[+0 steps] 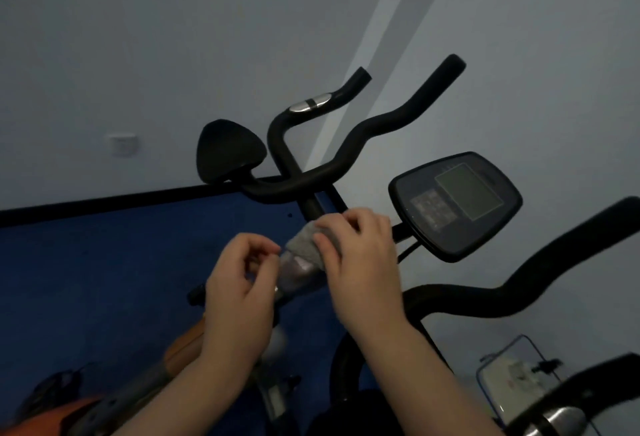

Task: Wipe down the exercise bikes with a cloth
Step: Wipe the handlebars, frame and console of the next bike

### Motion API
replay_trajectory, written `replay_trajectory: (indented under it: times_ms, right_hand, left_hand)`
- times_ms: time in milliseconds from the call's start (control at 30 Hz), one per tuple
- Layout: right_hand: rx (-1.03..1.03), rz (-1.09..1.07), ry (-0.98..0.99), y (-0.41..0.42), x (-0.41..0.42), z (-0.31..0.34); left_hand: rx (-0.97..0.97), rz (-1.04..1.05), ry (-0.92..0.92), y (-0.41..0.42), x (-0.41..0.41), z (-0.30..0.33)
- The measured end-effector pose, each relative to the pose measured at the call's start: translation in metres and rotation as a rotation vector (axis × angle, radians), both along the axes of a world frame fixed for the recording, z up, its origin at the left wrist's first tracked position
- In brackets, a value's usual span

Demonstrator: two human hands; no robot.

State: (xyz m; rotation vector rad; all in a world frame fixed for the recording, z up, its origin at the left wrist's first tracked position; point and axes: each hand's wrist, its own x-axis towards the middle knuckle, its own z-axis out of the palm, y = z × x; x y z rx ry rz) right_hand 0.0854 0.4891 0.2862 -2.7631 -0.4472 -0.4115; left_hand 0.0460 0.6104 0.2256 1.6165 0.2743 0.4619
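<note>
My right hand (360,262) grips a grey cloth (304,245) and presses it over the upper end of a clear plastic bottle (299,274). My left hand (239,286) is curled around the bottle's lower end, which is partly hidden behind its fingers. Both hands are just below the black stem of an exercise bike's handlebars (311,179). The bike's dark console (457,203) is directly right of my right hand. A second bike's handlebar (519,290) curves across the lower right.
A black saddle (228,148) is at the left of the handlebars. Blue flooring (104,262) meets a pale wall (173,37) at a black skirting. An orange and grey bike frame (173,359) lies under my left forearm. A clear box (512,376) is at the lower right.
</note>
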Motion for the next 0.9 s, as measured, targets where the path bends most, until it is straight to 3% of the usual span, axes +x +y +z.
replay_trajectory:
  times_ms: [167,300,367,467,567,667,800,900]
  right_hand:
    - [-0.272,0.388,0.126,0.002,-0.005,-0.016]
    - [0.020,-0.003,0.207,-0.026,0.020,0.006]
    - [-0.002,-0.132,0.240,-0.013,0.015,0.004]
    - [-0.271,-0.110,0.117,-0.001,-0.001,-0.003]
    - [-0.473,-0.143,0.252,-0.024,0.018,0.009]
    - [-0.415,-0.202,0.531,-0.030,0.043,0.012]
    - [-0.115,-0.192,0.545,-0.023,0.028,0.006]
    - [-0.139,-0.159,0.629,-0.025,0.042,0.012]
  left_hand:
    - [-0.045,-0.026,0.042,0.014,0.000,-0.008]
    - [-0.045,-0.018,0.043,0.012,-0.001,-0.009]
    - [-0.052,-0.033,0.033,0.008,0.004,-0.006]
    - [-0.013,-0.094,-0.007,0.003,0.016,-0.001]
    - [0.023,-0.133,-0.070,-0.002,0.037,0.011]
    - [0.126,-0.194,-0.127,-0.012,0.063,0.022]
    - [0.271,-0.256,-0.141,-0.024,0.077,0.015]
    - [0.281,-0.222,-0.129,-0.026,0.078,0.010]
